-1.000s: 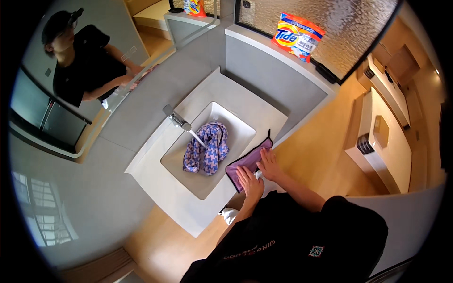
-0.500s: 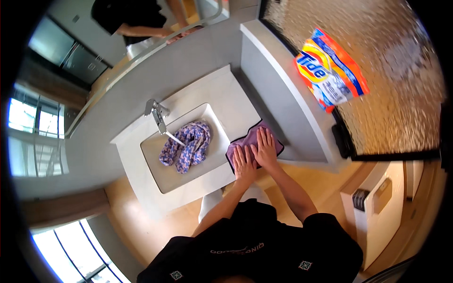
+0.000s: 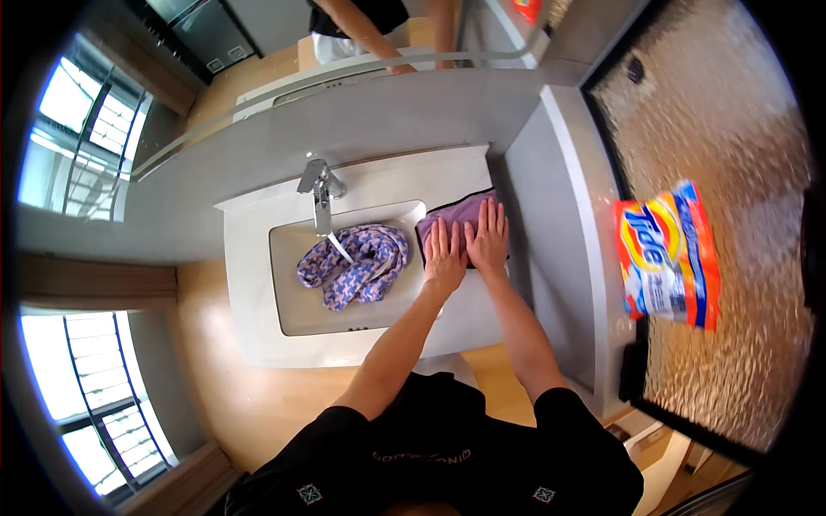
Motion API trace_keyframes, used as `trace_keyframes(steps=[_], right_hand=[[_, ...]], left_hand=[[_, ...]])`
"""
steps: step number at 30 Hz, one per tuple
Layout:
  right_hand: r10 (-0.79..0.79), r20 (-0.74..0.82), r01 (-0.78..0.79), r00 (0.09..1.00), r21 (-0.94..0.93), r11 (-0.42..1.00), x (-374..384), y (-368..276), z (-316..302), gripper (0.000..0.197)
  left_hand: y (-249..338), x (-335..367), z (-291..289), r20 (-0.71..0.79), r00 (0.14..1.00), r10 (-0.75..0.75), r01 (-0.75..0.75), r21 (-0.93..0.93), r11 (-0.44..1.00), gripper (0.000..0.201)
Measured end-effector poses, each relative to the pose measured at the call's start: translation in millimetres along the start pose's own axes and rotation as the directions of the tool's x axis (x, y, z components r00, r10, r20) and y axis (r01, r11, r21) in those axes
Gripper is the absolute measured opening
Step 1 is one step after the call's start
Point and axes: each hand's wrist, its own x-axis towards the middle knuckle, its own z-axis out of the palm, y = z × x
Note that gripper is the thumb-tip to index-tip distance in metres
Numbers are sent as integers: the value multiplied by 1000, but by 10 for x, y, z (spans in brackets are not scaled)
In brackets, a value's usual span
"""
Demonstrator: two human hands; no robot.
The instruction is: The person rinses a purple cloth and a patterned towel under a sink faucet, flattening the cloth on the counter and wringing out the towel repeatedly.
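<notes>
A purple cloth (image 3: pixel 460 210) with a dark edging lies on the counter, right of the sink. My left hand (image 3: pixel 445 262) presses flat on its left part, beside the sink rim, fingers stretched out and pointing away from me. Close by, my right hand (image 3: pixel 488 239) rests flat on the cloth's right part, fingers likewise straight. Both hands are open, and they cover much of the cloth. In the sink (image 3: pixel 297 320) lies a bunched blue-and-pink patterned cloth (image 3: pixel 368 258). Water runs onto it from the chrome faucet (image 3: pixel 322 196).
A pale counter (image 3: pixel 258 344) surrounds the sink. To the right rises a grey side wall with a white ledge (image 3: pixel 594 249). Beyond it, an orange detergent bag (image 3: pixel 671 254) lies against textured glass (image 3: pixel 740 146). A mirror (image 3: pixel 258 64) spans the back wall.
The view has turned and shifted. Both hands have slid the purple cloth away from the counter's front right corner, farther back along the right side. Water still runs in the sink.
</notes>
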Motion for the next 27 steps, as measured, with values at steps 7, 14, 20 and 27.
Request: trace_keyframes(steps=[7,14,20,27], right_hand=[[-9,-53,8,999,-26,1000,780,-150,349,68],[-396,45,377,917,225,899,776,-280,369,51],[-495,97,401,863,466,789,935,-803,480,44],[-462,173,310,870,537,785,941,-1128,575,46]], left_hand=[[-405,815,33,-28,1000,-3,2,-45,999,73],[-858,974,-35,-79,992,-95,93,-22,995,74],[-1473,859,-283,-154,981,-118,119,-3,993,72],[-1640,846,-369,-146,956,-253,254,-16,967,70]])
